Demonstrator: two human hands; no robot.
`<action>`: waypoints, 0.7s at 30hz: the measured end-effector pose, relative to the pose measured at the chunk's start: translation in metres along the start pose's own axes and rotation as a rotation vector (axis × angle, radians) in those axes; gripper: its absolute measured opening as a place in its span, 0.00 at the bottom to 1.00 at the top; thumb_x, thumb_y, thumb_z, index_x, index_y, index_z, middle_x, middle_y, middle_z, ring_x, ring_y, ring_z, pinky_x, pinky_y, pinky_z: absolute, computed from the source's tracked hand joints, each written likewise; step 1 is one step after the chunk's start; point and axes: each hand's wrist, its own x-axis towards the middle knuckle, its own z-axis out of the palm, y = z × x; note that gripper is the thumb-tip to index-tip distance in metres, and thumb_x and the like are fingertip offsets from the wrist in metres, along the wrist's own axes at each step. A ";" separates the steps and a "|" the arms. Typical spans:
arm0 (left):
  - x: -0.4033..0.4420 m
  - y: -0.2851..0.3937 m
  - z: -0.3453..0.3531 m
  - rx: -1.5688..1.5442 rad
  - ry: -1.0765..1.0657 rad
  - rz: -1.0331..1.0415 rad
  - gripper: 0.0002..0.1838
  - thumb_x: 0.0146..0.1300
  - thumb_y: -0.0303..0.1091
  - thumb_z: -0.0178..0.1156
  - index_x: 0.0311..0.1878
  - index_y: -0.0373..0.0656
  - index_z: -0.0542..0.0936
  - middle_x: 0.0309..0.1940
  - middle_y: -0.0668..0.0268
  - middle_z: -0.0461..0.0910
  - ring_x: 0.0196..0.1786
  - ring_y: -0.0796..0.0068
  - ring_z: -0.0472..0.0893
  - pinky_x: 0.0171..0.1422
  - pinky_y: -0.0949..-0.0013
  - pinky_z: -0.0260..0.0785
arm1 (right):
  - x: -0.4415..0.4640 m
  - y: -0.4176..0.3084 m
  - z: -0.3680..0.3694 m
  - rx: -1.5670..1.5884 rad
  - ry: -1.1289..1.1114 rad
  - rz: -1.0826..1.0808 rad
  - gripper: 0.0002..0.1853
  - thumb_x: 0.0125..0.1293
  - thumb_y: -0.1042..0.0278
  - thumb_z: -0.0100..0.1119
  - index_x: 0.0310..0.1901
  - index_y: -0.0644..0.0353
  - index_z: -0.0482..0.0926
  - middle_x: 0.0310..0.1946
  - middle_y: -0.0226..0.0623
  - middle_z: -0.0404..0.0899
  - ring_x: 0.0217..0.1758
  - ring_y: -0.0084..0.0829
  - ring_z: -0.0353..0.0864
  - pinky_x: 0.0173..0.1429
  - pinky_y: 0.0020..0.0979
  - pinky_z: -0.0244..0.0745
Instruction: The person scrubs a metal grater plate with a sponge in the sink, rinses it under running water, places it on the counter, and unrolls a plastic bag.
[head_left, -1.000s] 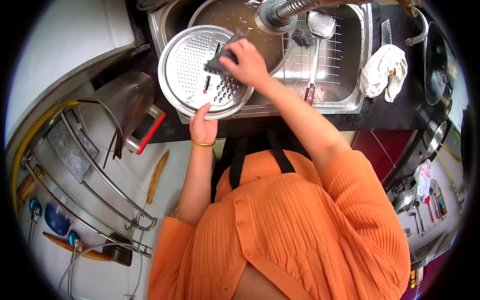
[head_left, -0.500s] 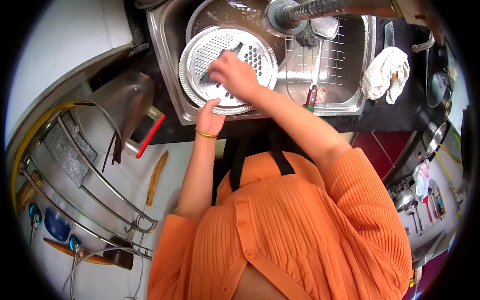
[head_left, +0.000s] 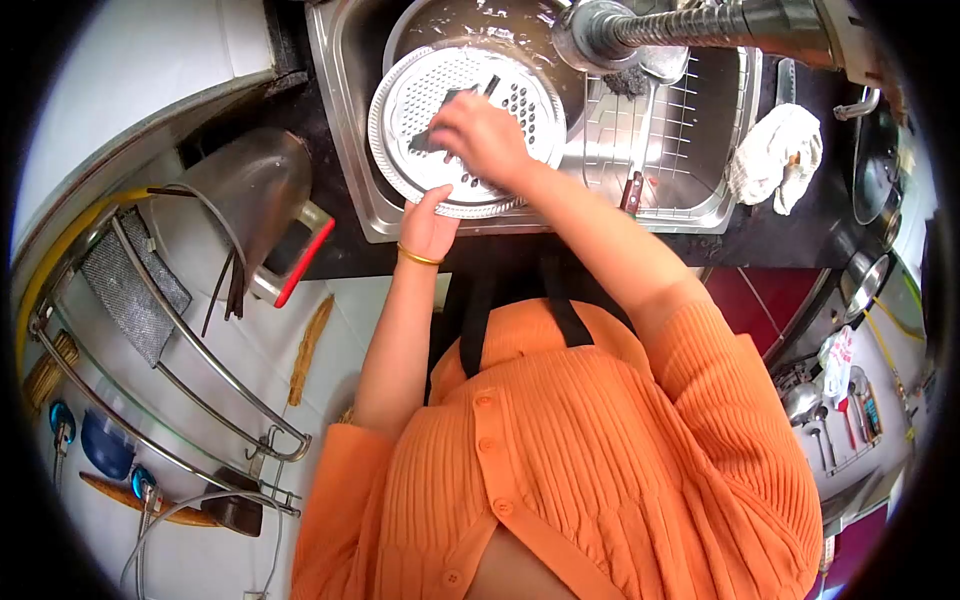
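My left hand (head_left: 430, 230), with a yellow bangle at the wrist, grips the near rim of a round metal grater plate (head_left: 410, 100). The plate has small holes on its left and larger holes on its right, and is held over a basin of water (head_left: 520, 30) in the sink. Fingers bent, my right hand (head_left: 483, 140) presses a dark scrubber (head_left: 428, 138) against the middle of the plate. Most of the scrubber is hidden under those fingers.
A flexible metal faucet (head_left: 680, 30) crosses above the sink (head_left: 372, 222). Right of the basin, a ladle (head_left: 645, 130) lies on a wire rack (head_left: 690, 160) beside another scrubber (head_left: 628, 82). A white cloth (head_left: 775, 155) and a knife (head_left: 786, 82) are on the counter. A red-handled pot (head_left: 250, 190) stands left.
The plate and my left hand have moved right, further over the sink. My right hand has shifted across the plate's face with the scrubber. The view has moved slightly.
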 end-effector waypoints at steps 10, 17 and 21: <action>0.000 0.000 -0.002 -0.022 -0.025 0.003 0.24 0.59 0.16 0.49 0.61 0.37 0.67 0.57 0.60 0.72 0.60 0.64 0.72 0.66 0.57 0.64 | -0.003 -0.007 0.002 0.038 -0.065 -0.032 0.07 0.55 0.62 0.62 0.35 0.49 0.79 0.34 0.34 0.74 0.40 0.39 0.76 0.41 0.38 0.73; -0.003 -0.001 0.013 0.082 0.019 0.181 0.24 0.65 0.22 0.50 0.64 0.36 0.63 0.61 0.58 0.69 0.63 0.63 0.70 0.67 0.58 0.63 | 0.028 0.034 0.005 -0.071 0.116 0.129 0.08 0.57 0.57 0.62 0.37 0.47 0.80 0.35 0.36 0.75 0.44 0.40 0.75 0.45 0.39 0.71; 0.021 0.007 0.002 -0.055 0.148 0.367 0.28 0.72 0.49 0.42 0.64 0.36 0.64 0.61 0.57 0.69 0.62 0.62 0.70 0.66 0.59 0.63 | 0.027 0.020 0.005 -0.066 0.079 0.192 0.09 0.58 0.57 0.61 0.38 0.47 0.80 0.36 0.36 0.74 0.45 0.40 0.75 0.45 0.40 0.72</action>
